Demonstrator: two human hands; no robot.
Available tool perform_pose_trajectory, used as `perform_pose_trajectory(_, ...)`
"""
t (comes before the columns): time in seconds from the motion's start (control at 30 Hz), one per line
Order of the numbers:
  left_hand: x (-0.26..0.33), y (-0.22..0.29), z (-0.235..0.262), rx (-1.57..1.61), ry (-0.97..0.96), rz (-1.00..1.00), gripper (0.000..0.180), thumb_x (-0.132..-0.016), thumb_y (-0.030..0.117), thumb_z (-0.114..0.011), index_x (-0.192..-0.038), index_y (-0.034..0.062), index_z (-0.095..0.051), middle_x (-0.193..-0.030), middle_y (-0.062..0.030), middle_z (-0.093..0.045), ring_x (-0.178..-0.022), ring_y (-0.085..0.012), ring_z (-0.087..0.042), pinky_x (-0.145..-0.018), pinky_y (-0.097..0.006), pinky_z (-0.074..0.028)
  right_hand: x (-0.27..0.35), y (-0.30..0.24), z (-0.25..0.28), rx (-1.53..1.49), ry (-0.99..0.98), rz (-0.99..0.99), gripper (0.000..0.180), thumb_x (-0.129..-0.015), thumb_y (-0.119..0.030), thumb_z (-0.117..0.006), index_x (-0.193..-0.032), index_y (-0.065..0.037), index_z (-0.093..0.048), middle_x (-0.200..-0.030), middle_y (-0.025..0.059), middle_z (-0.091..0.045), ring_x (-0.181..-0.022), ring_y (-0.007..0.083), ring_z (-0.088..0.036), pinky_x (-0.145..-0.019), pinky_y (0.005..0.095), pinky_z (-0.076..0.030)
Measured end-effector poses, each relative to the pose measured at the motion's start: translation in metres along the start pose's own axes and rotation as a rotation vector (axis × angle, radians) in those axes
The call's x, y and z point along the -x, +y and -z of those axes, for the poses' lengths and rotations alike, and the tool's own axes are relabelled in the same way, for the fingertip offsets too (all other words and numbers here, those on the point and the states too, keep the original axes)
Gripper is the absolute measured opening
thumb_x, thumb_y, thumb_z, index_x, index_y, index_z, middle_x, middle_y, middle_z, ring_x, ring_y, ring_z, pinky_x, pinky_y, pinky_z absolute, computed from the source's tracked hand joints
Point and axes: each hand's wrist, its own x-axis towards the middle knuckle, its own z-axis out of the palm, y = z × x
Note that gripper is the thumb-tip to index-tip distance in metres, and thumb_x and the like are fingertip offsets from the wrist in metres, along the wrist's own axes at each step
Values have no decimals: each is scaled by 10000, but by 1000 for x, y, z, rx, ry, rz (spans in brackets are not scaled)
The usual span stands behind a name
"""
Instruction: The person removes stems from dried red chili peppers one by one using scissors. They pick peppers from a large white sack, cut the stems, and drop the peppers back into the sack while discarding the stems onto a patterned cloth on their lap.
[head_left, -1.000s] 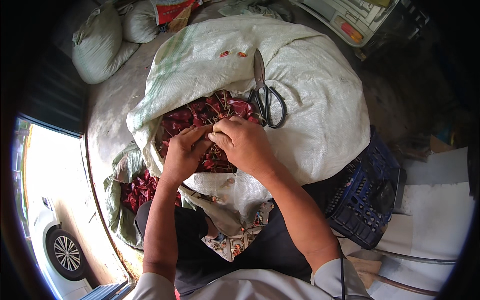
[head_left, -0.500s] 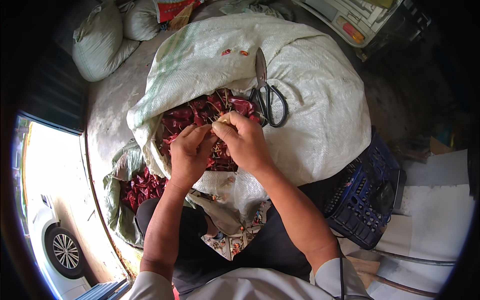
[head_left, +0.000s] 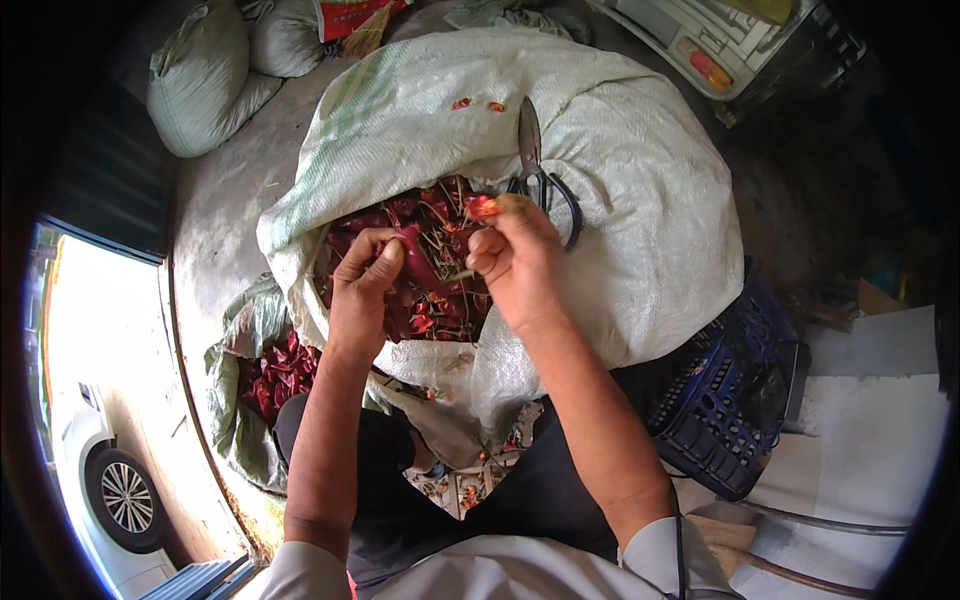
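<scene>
My left hand pinches a dark red dried chili between thumb and forefinger, over the mouth of a big white woven sack. To its right, my right hand is closed on a small bright orange-red chili piece at its fingertips; the other fingers are curled in. Beneath both hands lie many dried red chilies with pale stems, partly hidden by the hands. Black-handled scissors rest on the sack beyond my right hand, their handles partly covered by it. Two small red scraps lie on the sack's far side.
At the left, a greenish sack holds more red chilies. A blue plastic crate stands at the right. Full white sacks sit at the far left. A vehicle's rear lamp shows at the far right.
My hands, close together before, have moved apart. The left has drawn back slightly with the chili; the right has gone right, carrying the orange-red piece. The scissors' handles are now partly covered.
</scene>
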Motion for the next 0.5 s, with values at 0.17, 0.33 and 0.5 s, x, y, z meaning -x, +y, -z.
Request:
perform_pose_trajectory(0.17, -3, 12, 15, 124, 35, 1, 181, -1022, 244, -562, -1028, 74, -624, -782, -1, -627, -563, -80, -537, -515, -211, -444, 1, -18, -3, 507, 5, 50, 155, -1005, -201, -558, -1034, -49, -561, -943, 78, -681, -705, 114, -668, -577, 257, -574)
perform_pose_trajectory(0.33, -8, 17, 21, 191, 107, -72, 192, -1017, 259, -566, -1005, 76, -622, -874, -69, -696, -610, -99, -584, -540, -219, -464, 4, -12, 1, 924, -199, -280, 224, -992, -232, -551, -938, -16, -578, -812, 66, -669, -699, 109, -664, -545, 289, -542)
perform_pose_trajectory(0.5, -19, 28, 55, 350, 224, -185, 58, -944, 73, -617, -999, 56, -618, -926, -107, -706, -832, -185, -674, -697, -254, -552, 9, 25, -10, 1425, -223, 91, 200, -973, -185, -593, -943, 12, -582, -760, 192, -688, -693, 283, -715, -591, 443, -520)
